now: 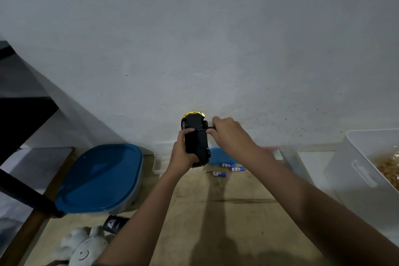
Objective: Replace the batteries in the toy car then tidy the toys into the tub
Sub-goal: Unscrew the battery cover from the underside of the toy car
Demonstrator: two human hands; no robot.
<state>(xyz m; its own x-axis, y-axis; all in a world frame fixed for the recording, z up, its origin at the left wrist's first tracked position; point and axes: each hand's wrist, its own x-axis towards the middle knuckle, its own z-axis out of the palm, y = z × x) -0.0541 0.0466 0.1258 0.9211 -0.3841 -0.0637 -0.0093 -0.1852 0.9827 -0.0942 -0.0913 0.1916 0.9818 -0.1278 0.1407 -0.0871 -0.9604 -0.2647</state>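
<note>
Left hand [183, 152] grips an upturned black-and-gold toy car [196, 138] while right hand [228, 134] pinches a slim dark tool [210, 128] against it, above blue-and-white batteries [237, 169] marked "ABC".

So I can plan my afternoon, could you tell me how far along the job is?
Nothing looks finished. In hand: the left hand holds the car underside up, and the right hand holds a screwdriver to it. Left: three batteries and the plush lie on the table.

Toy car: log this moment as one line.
left hand: grips toy car, underside showing | right hand: holds small tool against it | batteries: three, lying loose
</note>
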